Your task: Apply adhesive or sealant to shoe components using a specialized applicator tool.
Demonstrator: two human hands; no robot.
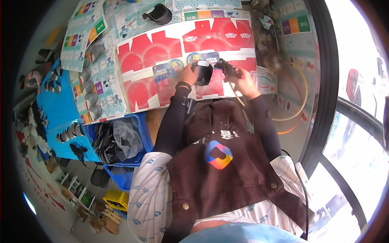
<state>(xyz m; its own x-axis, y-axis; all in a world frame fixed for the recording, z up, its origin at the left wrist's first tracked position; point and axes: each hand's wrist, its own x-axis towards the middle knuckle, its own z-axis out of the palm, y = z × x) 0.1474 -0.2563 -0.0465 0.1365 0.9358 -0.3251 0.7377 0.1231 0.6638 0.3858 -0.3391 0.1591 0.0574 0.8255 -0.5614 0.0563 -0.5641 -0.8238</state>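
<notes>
Fingers of my left hand wrap around a black curved shoe piece with a pale patch, holding it just above the red printed cardboard sheet that covers the bench. My right hand is closed on a dark glue gun, its nozzle pointing at the piece and almost touching it; a pale cord trails from it toward my apron. I judge this as the gluing step, with the nozzle about to meet the piece, so the next move calls for a steady left grip and a fine, slow right wrist. Further out, another black piece lies at the far edge, grey insoles line the printed sheets to my left, and a blue crate of dark parts sits beside my left elbow.
</notes>
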